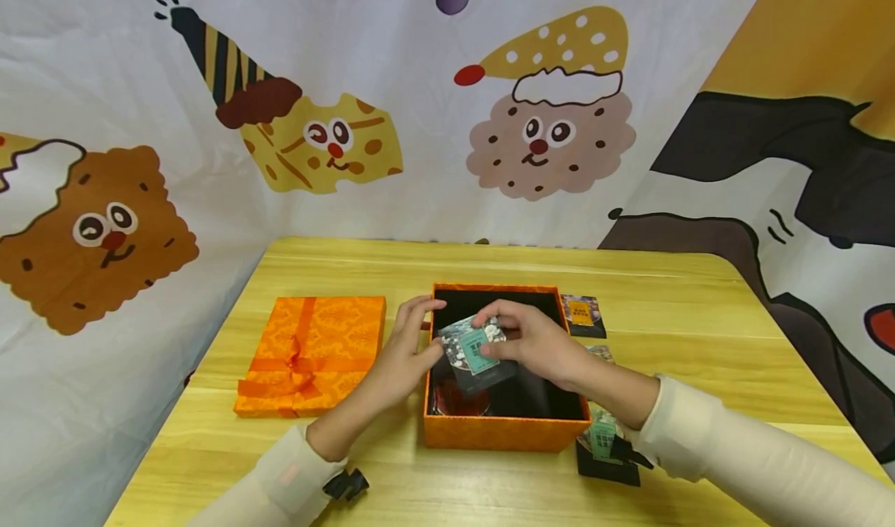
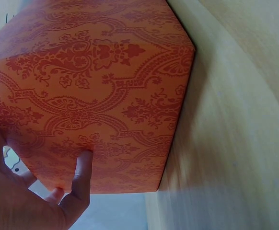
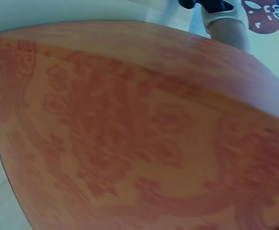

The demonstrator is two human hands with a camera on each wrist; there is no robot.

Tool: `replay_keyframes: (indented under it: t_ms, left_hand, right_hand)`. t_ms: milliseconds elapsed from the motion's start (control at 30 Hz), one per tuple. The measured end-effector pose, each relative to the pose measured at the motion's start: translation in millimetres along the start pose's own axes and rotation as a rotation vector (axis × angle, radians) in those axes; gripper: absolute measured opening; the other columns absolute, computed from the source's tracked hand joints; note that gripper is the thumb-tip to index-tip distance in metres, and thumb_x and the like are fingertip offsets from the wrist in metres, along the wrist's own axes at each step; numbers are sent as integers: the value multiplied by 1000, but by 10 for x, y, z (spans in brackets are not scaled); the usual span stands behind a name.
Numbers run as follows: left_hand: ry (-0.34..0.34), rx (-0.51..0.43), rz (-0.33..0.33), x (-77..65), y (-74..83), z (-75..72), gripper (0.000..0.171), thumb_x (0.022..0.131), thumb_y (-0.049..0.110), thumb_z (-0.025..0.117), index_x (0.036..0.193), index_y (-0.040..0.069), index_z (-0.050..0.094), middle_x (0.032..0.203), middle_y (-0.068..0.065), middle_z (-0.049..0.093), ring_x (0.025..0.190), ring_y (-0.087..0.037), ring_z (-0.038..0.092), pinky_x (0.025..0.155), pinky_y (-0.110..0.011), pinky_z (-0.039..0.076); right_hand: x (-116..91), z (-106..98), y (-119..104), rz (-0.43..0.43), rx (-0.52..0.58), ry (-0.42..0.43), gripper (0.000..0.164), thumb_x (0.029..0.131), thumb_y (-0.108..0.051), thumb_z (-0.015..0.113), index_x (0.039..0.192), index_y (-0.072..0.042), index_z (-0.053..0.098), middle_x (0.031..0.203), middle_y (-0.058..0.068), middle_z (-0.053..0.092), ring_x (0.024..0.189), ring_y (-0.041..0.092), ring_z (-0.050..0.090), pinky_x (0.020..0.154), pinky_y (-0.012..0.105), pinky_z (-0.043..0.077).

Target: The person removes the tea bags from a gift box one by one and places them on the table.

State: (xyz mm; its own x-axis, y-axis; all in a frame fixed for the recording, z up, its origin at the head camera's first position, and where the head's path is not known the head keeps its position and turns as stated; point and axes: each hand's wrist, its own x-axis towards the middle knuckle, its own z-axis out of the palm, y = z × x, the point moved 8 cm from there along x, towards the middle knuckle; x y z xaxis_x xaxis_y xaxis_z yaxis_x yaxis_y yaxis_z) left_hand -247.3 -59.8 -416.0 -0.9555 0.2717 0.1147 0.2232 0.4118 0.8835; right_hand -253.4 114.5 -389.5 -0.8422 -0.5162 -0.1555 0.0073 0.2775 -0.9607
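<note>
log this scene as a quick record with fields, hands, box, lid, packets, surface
right hand: pinches a green-labelled packet over the box opening
left hand: at the box's left side, thumb by the packet's edge
box: orange, patterned, open, dark inside; a reddish item in it, unclear what
lid: orange with ribbon bow, left of the box
packets right of box: one orange-labelled, at least one more green-labelled, partly hidden by the right arm
surface: wood-grain table
</note>
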Motion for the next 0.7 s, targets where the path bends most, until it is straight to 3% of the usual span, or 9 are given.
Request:
replay_keyframes:
  t_ms: [233,367,467,533,600,700]
  left_hand:
    - [-4,2,-4,-1,-1,6,58,96,12,59,151,20,43,165,-8,23,114,-32,60,77,-41,46]
    - [-17,2,-6,0,-14,10,57,97,14,58,152,20,43,165,-7,22,93,-24,65,67,-36,42]
    - [-30,4,-13,-1,-24,17,57,98,15,58,152,19,41,166,-6,21,64,-13,55,61,-33,40]
    - [-36,3,-15,2,-30,21,57,98,15,58,153,19,41,166,-6,20,56,-9,44,59,-31,39]
    - [-41,-3,-18,2,-36,25,58,98,15,58,153,19,40,166,-6,19,51,-9,37,57,-30,38]
    - [-36,-7,-13,3,-32,23,57,98,14,58,153,20,41,166,-7,20,57,-11,47,58,-31,38]
  right_hand:
    - [-151,-266,-181,-27,-86,94,36,96,-7,71,130,-8,61,123,15,67,96,28,65,83,36,56]
    - [-271,-461,-188,-21,-128,157,37,96,-12,72,131,-10,61,117,15,66,94,27,62,81,34,54]
    - [-379,-601,-176,-24,-136,196,37,97,-14,72,132,-9,60,111,15,64,90,24,58,75,32,52]
    - [-449,-694,-158,-20,-129,222,37,98,-14,70,133,-8,59,111,15,62,76,21,53,65,31,49]
    - [-512,-792,-134,-13,-112,250,37,99,-14,69,133,-6,58,115,14,60,73,19,49,59,31,44]
    - [-587,-937,-81,-6,-66,286,37,100,-14,67,134,-5,56,124,10,58,72,18,48,57,28,43]
